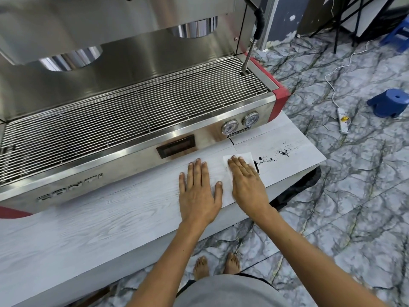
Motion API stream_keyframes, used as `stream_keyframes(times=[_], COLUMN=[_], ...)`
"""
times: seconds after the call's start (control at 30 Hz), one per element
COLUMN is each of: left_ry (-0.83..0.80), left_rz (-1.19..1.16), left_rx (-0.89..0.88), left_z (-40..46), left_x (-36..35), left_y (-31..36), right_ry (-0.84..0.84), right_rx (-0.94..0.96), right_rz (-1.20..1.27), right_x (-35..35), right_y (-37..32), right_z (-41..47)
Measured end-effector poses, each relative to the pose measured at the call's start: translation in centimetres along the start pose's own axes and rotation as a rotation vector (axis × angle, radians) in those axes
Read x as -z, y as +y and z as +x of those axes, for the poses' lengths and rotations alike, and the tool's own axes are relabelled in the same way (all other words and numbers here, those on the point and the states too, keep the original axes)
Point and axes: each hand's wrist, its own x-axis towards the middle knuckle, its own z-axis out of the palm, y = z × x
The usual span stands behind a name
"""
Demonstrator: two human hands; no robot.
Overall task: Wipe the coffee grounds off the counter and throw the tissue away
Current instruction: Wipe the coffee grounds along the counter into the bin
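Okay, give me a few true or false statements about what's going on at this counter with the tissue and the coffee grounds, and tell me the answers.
1. The right hand lies flat on the tissue. True.
2. The coffee grounds lie to the left of the left hand. False: they lie right of the tissue, toward the counter's right end.
3. The left hand rests flat on the counter, fingers spread. True.
4. The tissue is crumpled into a ball. False: it is spread flat under the right hand.
5. A blue stool stands on the floor. True.
6. All the grounds are wiped away. False: dark specks remain.
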Motion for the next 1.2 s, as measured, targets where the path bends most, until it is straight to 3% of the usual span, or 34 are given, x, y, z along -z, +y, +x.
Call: stream_keyframes(times=[0.37,0.53,0.73,1.2], left_ry=[-0.028,-0.039,-0.041,-0.016], left_rz=[-0.011,0.004,0.006,-0.023], left_rx=[0.002,-0.005,0.0,-0.001], left_z=[-0.1,-0.1,0.0,0.0], left_x=[0.1,0.1,0.1,0.0], left_y=[0.0,-0.1,-0.2,-0.1], right_ry=[0.079,0.032,0.037,0.089], right_rx=[-0.026,0.142,0.138,0.09], right_rz=[0.225,0.091,0.012,0.102], right_x=[1.0,0.0,-0.1,1.5], right_y=[-0.2,-0.7,0.2,4.1], right_z=[-1.3,-2.2,-2.2,-0.5])
